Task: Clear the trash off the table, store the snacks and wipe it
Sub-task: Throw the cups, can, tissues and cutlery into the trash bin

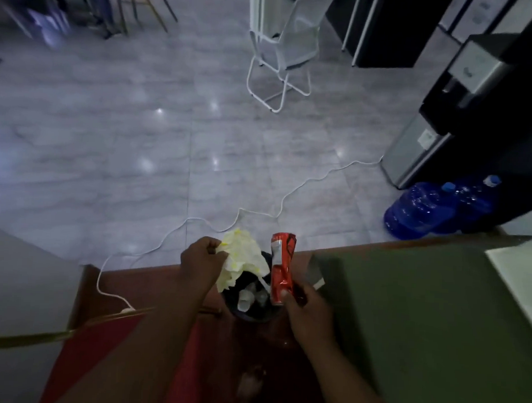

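My left hand (201, 261) pinches a crumpled white and yellow tissue (241, 257) that hangs over the left rim of a small black bin (250, 315). My right hand (306, 308) grips the lower end of a red snack wrapper (282, 268), held upright above the bin's right side. Inside the bin lie pale bits of trash, among them what looks like a plastic cup (244, 300). The bin stands on a reddish-brown floor strip below me.
A green-topped table (421, 297) fills the right, with a white sheet (521, 279) at its far edge. A white cable (258, 213) snakes across the grey tiled floor. Two blue water jugs (421, 209), a water dispenser (436, 123) and a white chair (282, 51) stand beyond.
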